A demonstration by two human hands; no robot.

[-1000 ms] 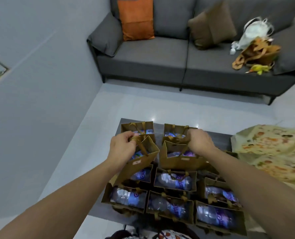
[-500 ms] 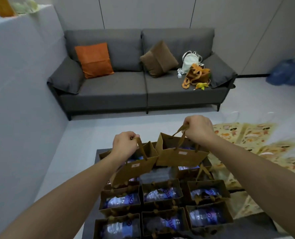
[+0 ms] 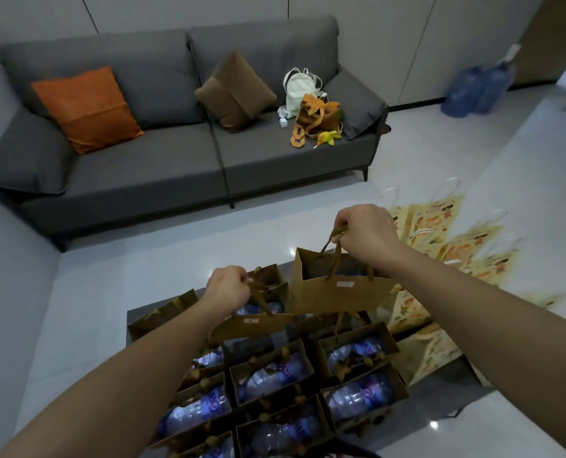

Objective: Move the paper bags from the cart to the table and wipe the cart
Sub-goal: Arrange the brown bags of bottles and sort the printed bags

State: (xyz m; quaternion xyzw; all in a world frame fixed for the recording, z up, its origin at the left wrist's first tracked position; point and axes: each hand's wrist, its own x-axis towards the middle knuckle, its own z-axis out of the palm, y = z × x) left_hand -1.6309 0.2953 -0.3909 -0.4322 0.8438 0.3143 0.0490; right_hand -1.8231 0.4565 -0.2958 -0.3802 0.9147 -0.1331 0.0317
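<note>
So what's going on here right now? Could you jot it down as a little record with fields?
left hand: left hand grips the handles of the left paper bag
right hand: right hand grips the handles of the right paper bag, held higher
on cart: cart carries bagged water bottles in rows
background: grey sofa with an orange cushion and a brown cushion
task stage: bags lifted, not yet on a table
</note>
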